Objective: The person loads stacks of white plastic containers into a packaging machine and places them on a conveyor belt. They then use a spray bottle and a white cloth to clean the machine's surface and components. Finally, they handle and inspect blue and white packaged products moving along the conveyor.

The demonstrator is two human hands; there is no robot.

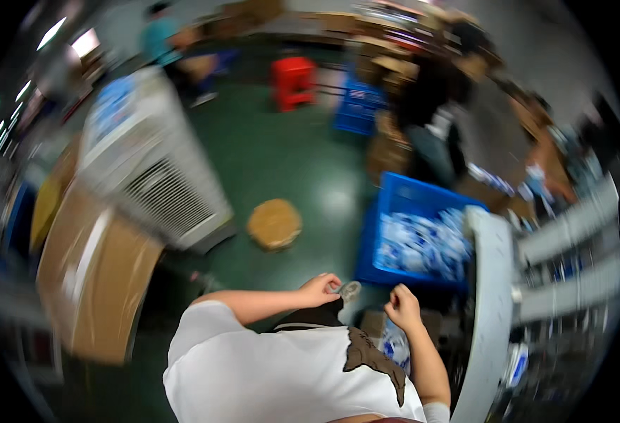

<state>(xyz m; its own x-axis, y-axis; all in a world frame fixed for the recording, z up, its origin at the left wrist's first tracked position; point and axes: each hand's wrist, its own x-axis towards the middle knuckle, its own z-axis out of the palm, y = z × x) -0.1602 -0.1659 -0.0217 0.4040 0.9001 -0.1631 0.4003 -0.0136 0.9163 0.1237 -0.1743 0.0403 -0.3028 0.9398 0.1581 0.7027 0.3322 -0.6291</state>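
Note:
My left hand (320, 290) hovers in front of my waist, fingers curled in and thumb close to them; nothing shows in it. Just past its fingertips is a grey shoe-like shape (351, 290), lower down and blurred. To the right, my right hand (404, 308) is raised with its fingers bent into a loose fist, and no object shows in it. It is nearest to a blue crate (387, 211) full of clear packets with blue marks (423, 243). Below the right hand, a box with similar packets (394, 345) is partly hidden by my arm and shirt.
A white air cooler (162, 169) and a cardboard box (102, 275) stand at left. On the green floor are a round tan stool top (274, 224) and a red stool (294, 83). A grey machine frame (493, 282) runs along the right. Two people (437, 120) (165, 46) sit farther off.

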